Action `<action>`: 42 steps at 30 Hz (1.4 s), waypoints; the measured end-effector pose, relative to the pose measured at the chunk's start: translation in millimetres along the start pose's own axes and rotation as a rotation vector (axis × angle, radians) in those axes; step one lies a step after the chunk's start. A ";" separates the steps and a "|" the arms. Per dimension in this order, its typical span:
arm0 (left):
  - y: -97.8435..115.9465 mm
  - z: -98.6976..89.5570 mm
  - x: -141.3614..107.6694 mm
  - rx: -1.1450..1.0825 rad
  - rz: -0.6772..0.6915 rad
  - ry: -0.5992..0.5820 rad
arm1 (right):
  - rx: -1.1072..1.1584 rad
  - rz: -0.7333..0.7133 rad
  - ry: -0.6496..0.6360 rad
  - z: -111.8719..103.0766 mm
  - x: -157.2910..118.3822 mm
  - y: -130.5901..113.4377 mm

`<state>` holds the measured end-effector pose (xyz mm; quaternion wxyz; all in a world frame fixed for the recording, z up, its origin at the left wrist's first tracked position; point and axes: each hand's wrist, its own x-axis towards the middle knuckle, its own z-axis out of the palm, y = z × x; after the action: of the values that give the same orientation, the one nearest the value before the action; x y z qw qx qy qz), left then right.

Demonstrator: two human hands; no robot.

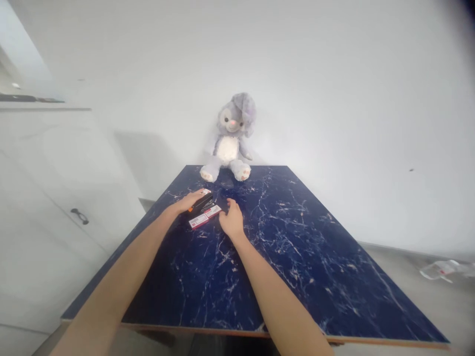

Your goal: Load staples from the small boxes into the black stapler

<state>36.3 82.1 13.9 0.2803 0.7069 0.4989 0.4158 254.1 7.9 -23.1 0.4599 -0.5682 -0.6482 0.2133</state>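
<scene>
Nearest: both bare forearms, left forearm [137, 257] and right forearm [267, 277], reach in over the near edge of the tabletop [304, 257], dark blue with white marble veining. Further in, left of center, a red-and-white flat piece [198, 221] lies at a slant. A second red-and-white piece [213, 211] follows end to end, farther and to the right; they could be two small boxes or two printed ends, too small to tell.

Right hand [233, 220]: grip apart, thumb and fingers loosely bent with a gap between, nothing held. Thumb is at the right end of the second piece, touching or just beside it, can't tell which.

Black item [202, 201], with an orange bit at its near left end, sits just beyond the two pieces. Left hand [188, 201] is on its far left side, fingers stretched along it; thumb hidden, so can't tell whether that grip is clamped on it or only resting. A small white-and-red patch [205, 192] shows at the left fingertips.

Farther: gray plush toy [227, 148], white belly, seated upright at the far edge, feet toward the hands, well apart from them. Behind it, plain pale wall [334, 99].
</scene>
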 end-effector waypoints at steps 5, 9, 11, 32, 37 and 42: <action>37.5 35.5 -34.2 -0.053 0.040 -0.355 | 0.221 0.144 0.176 -14.3 -1.8 0.2; 56.2 61.0 -63.2 -0.049 0.144 -0.411 | 0.328 0.155 0.121 -41.9 -8.4 11.2; 59.7 62.8 -70.4 0.003 0.156 -0.291 | 0.403 0.151 -0.024 -58.4 -12.4 20.3; 61.9 72.6 -86.2 0.305 0.343 0.098 | -0.150 -0.336 -0.419 -99.7 -6.5 32.3; 63.0 81.4 -86.4 0.429 0.412 -0.151 | -0.191 -0.343 -0.433 -100.8 -8.4 34.5; 57.1 77.7 -84.1 0.439 0.392 -0.240 | -0.194 -0.358 -0.445 -106.4 -6.8 37.0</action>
<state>117.5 -15.1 -4.3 0.0923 0.8772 0.3945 0.2577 362.8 -14.9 -3.4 0.2803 -0.4255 -0.8403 0.1853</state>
